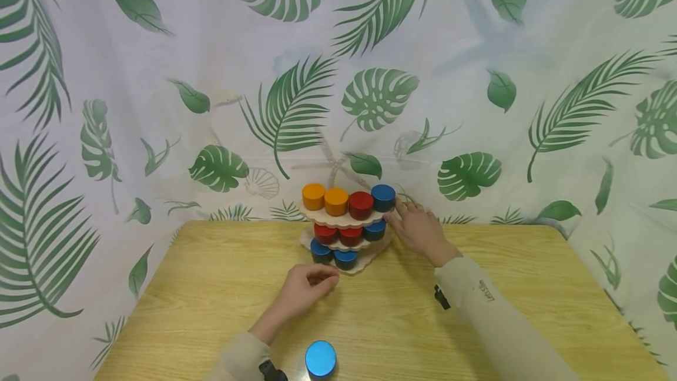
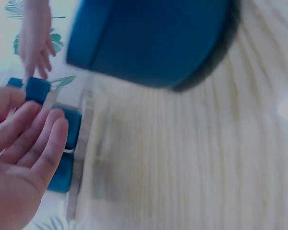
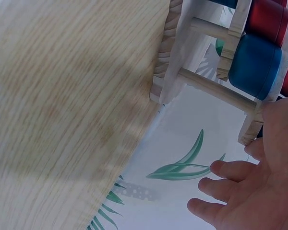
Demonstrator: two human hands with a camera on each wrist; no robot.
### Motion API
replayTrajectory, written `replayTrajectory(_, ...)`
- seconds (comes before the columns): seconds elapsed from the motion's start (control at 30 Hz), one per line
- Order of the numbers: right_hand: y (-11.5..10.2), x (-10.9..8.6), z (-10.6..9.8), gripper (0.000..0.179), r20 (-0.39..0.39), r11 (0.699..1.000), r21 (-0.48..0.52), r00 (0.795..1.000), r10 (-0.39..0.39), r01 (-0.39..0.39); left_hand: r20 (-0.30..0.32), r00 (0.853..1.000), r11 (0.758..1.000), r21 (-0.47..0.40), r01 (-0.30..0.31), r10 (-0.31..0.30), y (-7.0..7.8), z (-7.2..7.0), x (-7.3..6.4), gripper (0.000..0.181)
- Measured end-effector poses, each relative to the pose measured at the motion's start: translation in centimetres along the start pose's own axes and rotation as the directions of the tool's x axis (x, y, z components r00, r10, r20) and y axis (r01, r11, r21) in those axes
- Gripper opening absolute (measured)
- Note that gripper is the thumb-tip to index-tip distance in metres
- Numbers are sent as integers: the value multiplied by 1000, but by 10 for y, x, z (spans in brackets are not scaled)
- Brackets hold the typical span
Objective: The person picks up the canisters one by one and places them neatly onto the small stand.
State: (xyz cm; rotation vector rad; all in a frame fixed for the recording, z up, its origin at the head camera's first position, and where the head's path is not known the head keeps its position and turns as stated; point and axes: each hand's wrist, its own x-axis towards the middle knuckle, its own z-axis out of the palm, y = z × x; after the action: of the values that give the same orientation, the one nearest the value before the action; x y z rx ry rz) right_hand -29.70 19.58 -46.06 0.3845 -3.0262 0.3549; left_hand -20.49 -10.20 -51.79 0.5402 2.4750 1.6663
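Observation:
A three-tier wooden stand [image 1: 376, 251] with scalloped edges holds round lidded tins. Two orange tins [image 1: 336, 201], a red tin [image 1: 361, 205] and a blue tin [image 1: 383, 197] line the top tier. Red tins [image 1: 351, 236] and a blue one sit on the middle tier, and two blue tins [image 1: 346, 259] stand on the bottom. My right hand [image 1: 420, 229] is at the top tier's right end, thumb at the tier edge [image 3: 252, 128] and fingers extended. In front of the stand hovers my left hand [image 1: 309, 288], fingers loosely bent around nothing.
A single blue tin [image 1: 320, 360] stands on the wood-grain table [image 1: 211, 287] near its front, beside my left sleeve; it looms large in the left wrist view. Behind the stand hangs a leaf-print cloth [image 1: 465, 128], close to the table's back edge.

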Motion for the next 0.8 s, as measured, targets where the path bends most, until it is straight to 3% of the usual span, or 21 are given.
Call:
replayTrajectory(0.33, -2, -1, -3, 69, 2, 1000, 9, 1000, -2, 2, 155, 988, 995, -103, -13, 29, 0, -22, -32, 36)
replayTrajectory(0.63, -4, -1, -3, 70, 12, 1000, 4, 1000, -2, 2, 253, 967, 984, -178, 15, 30, -1, -30, -52, 41)
replayTrajectory(0.8, -2, -1, -3, 70, 5, 1000, -7, 1000, -5, 5, 312, 950, 978, -198, 65, 0, -5, -32, -61, 45)
